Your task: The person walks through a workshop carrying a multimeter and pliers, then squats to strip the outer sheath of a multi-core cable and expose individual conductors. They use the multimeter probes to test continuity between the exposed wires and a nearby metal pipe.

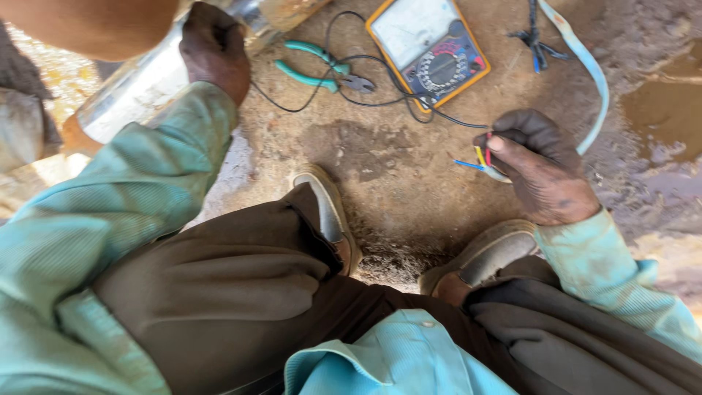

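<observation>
- The dirt floor (380, 168) spreads out ahead of me, damp and muddy toward the right, with my two shoes planted on it as I squat.
- A big shiny metal cylinder (146, 80) lies at my upper left, its long axis running diagonally from near my left sleeve up and away toward the top middle.
- My left hand (214, 47) rests on top of that cylinder, fingers curled over it; I cannot tell how firmly it grips.
- An orange-cased analog meter (429, 50) lies flat on the ground straight ahead, between my hands and a little beyond both, nearer my right.
- A pale blue flat cable (589, 69) arcs from the top right down into my right hand.
- My right hand (545, 168) is closed, pinching the cable's bared coloured wire ends (479, 157) together with the meter's lead tips; the wires poke out leftward from my fingers.
- Green-handled pliers (322, 67) lie just left of the meter, handles pointing toward the cylinder, with the black meter leads (380, 99) looping past them.
- My hands are well apart, one at each side.
</observation>
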Motion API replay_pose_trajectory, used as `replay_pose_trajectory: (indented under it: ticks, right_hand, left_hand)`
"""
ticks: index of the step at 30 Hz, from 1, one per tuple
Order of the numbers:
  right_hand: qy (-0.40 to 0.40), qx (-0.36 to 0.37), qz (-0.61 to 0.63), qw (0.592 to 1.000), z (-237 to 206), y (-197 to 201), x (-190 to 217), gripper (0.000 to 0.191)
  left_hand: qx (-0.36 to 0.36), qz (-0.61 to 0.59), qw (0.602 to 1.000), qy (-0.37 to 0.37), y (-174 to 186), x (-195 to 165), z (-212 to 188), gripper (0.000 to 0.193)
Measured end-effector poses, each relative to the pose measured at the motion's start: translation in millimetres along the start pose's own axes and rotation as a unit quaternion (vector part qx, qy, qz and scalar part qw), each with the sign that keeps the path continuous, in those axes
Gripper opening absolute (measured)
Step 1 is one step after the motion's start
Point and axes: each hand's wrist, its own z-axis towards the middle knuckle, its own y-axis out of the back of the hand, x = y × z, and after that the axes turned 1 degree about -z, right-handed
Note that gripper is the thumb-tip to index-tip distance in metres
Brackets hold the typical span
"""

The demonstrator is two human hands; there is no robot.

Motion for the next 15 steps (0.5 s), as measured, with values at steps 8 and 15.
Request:
replay_pose_trajectory:
  ticks: [8,15]
  right_hand:
    - [-0.007,0.005,0.003,1.000,-3.1,0.4,3.9,0.020]
    - [-0.009,0.001,0.006,1.000,-2.1,-1.5,3.6,0.019]
  left_hand:
    - [0.025,-0.005,0.998,0.053,2.2,-2.0,0.4,0.014]
    - [0.033,0.016,0.997,0.071,8.8,2.0,-1.2,0.012]
